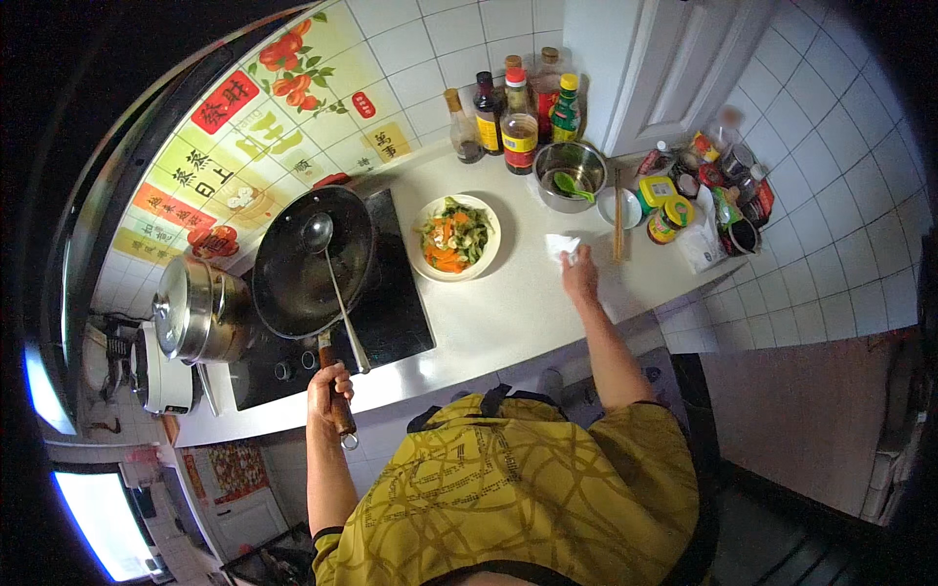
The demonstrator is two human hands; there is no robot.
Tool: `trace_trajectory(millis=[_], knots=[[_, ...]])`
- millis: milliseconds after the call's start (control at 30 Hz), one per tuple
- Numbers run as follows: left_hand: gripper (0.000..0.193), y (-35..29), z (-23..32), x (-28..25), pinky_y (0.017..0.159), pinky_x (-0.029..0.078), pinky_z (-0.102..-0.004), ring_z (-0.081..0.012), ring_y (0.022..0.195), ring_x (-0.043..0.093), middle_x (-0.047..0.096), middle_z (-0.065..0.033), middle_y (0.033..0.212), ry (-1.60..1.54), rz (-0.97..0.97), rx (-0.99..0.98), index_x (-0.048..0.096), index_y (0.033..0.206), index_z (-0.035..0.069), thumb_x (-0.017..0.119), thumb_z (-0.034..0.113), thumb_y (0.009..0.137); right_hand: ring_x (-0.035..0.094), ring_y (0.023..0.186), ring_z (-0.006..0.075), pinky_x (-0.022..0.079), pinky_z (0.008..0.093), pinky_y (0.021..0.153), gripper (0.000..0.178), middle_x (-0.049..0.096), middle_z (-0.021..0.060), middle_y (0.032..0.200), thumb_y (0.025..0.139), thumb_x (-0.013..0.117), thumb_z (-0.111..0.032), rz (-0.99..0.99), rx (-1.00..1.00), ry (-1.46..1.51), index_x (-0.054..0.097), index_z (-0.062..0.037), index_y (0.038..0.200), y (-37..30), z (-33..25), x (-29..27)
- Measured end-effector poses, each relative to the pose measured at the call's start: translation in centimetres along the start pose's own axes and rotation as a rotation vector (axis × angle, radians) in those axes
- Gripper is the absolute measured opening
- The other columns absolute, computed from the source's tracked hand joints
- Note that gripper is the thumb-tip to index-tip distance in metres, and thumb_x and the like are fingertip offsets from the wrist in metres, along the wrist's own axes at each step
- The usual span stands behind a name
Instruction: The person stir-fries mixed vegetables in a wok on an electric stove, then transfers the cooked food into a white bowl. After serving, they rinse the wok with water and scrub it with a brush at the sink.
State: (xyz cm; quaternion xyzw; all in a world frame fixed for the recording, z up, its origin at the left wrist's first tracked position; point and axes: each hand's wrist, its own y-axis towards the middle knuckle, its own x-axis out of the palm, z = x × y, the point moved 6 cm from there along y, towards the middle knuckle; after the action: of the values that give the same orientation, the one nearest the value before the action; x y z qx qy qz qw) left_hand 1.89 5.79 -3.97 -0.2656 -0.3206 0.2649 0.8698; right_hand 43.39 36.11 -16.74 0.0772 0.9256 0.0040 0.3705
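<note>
My left hand [330, 389] is wrapped round the wooden handle of a black wok [283, 259], which sits on the black cooktop [403, 293]. A metal ladle [342, 298] rests in the wok, its bowl inside and its handle hanging out over the rim beside my left hand. Over the counter to the right, my right hand [581, 275] pinches a crumpled white tissue or cloth [561, 246]. Between the two hands, farther back, a cream plate [430, 269] holds cooked sliced green vegetables and orange carrot pieces [455, 237].
A steel pot [200, 311] stands left of the wok, near a white appliance [164, 366]. Sauce bottles [519, 132] line the back wall. A steel bowl [557, 195] with a green spoon [572, 186], chopsticks [618, 220], a small dish [630, 207] and several jars [669, 217] occupy the right end.
</note>
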Motion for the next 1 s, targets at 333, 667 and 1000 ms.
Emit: trace_trajectory(millis=[333,667,1000], knots=[[0.01,0.3,0.1,-0.2,0.041,0.037,-0.0224,-0.005,0.044,0.039,0.04,0.005,0.057,-0.004,-0.019,-0.027,0.046,0.078,0.01,0.056,0.013,0.079,0.057,0.079,0.0398,0.045,0.0442,0.073,0.031,0.059,0.0224,0.084,0.077,0.06,-0.02,-0.042,-0.296,-0.203,0.053,0.0002,0.099,1.9,2.5,-6.0],[0.012,-0.2,0.0,0.8,0.041,0.037,-0.0212,-0.0052,0.044,0.04,0.041,0.0047,0.057,-0.014,-0.011,0.004,0.046,0.072,0.012,0.055,0.015,0.08,0.057,0.078,0.0375,0.045,0.043,0.07,0.029,0.06,0.0178,0.083,0.075,0.061,-0.015,0.158,-0.234,-0.186,0.053,-0.0035,0.101,-1.5,9.5,-14.8],[0.014,-0.9,-0.1,1.3,0.044,0.036,-0.0223,-0.0044,0.045,0.037,0.038,0.0059,0.057,-0.009,-0.004,-0.015,0.043,0.071,0.013,0.054,0.015,0.081,0.06,0.074,0.0305,0.046,0.0397,0.068,0.075,0.061,0.0163,0.079,0.076,0.061,-0.01,-0.028,0.044,-0.372,0.019,-0.017,0.138,0.6,1.2,-19.5]])
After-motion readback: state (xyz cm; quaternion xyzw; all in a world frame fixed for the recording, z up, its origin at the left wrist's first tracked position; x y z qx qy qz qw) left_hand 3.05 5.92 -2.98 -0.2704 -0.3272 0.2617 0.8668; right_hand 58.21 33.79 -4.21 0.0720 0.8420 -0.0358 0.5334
